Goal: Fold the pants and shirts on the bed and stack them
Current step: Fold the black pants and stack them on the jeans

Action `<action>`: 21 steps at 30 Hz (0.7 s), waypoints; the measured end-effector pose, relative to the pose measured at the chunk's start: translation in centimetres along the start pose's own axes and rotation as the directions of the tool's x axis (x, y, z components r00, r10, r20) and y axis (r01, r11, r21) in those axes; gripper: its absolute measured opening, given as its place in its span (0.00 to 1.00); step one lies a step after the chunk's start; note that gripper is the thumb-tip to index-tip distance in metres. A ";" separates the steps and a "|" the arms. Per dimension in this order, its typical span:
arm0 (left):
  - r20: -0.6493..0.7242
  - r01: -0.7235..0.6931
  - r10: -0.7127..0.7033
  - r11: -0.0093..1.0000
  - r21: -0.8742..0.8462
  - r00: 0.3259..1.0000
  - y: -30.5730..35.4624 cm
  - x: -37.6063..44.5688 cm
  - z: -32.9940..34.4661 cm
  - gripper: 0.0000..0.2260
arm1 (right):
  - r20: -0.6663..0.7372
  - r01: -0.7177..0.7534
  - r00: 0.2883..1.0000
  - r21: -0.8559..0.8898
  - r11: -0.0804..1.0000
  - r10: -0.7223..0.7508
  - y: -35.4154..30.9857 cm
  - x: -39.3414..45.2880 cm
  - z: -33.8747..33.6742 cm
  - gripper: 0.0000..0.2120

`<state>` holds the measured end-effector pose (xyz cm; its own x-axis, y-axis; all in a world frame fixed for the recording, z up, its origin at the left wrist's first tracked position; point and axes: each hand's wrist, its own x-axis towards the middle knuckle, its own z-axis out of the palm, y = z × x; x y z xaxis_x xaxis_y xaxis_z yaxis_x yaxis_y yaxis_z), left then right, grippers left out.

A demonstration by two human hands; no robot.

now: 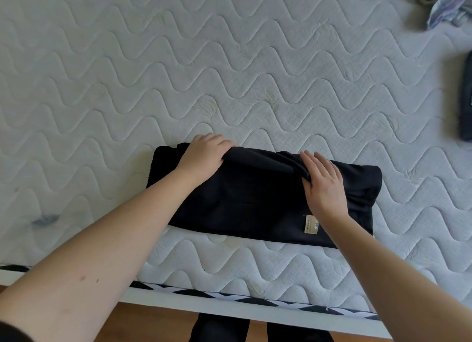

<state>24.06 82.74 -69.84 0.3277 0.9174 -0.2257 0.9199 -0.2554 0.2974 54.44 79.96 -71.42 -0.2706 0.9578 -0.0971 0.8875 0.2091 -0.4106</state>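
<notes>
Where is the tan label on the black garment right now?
In the head view, the tan label sits near the black garment's near edge, right of centre, just beside the right hand's wrist.

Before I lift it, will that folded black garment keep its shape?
Probably not. The black garment looks soft, bunching where the left hand grips it. The right hand lies flat on it; its layers likely sag or unfold unless supported from both ends.
</notes>
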 end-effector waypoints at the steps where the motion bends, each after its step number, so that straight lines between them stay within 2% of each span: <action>1: -0.047 -0.015 0.015 1.000 -0.002 0.999 0.0 -0.1 -0.2 0.22 | -0.004 0.039 0.999 -0.019 0.999 -0.039 0.1 0.0 0.0 0.26; 5: -0.313 -0.103 0.124 0.991 0.084 0.942 -0.1 -1.4 0.3 0.26 | 0.026 0.192 0.981 -0.131 0.973 -0.190 -0.1 -0.6 0.5 0.33; 7: -0.352 -0.113 0.181 0.972 0.204 0.919 -0.5 -2.4 1.1 0.25 | 0.090 0.227 0.973 -0.188 0.956 -0.213 -0.5 -1.4 1.2 0.35; 11: -0.183 -0.114 0.201 0.909 0.400 0.962 -1.4 -5.1 3.2 0.27 | 0.209 0.172 0.971 -0.252 0.952 -0.120 -0.8 -3.4 3.2 0.35; 15: 0.029 -0.146 0.147 0.902 0.406 0.989 -1.6 -7.5 5.4 0.26 | 0.270 0.126 0.962 -0.275 0.953 -0.050 -0.4 -4.1 3.8 0.34; 18: 0.081 -0.085 0.059 0.923 0.376 0.995 -0.9 -8.0 6.1 0.28 | 0.283 0.100 0.959 -0.242 0.965 -0.029 0.2 -3.8 3.4 0.34; 21: 0.077 -0.022 -0.008 0.926 0.377 0.997 0.4 -7.6 6.1 0.29 | 0.285 0.001 0.956 -0.228 0.974 0.066 1.6 -3.9 2.4 0.30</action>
<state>23.30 73.82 -73.67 0.3360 0.8932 -0.2987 0.9258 -0.3716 -0.0699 56.05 76.06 -73.87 -0.3062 0.8734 -0.3787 0.9491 0.2492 -0.1928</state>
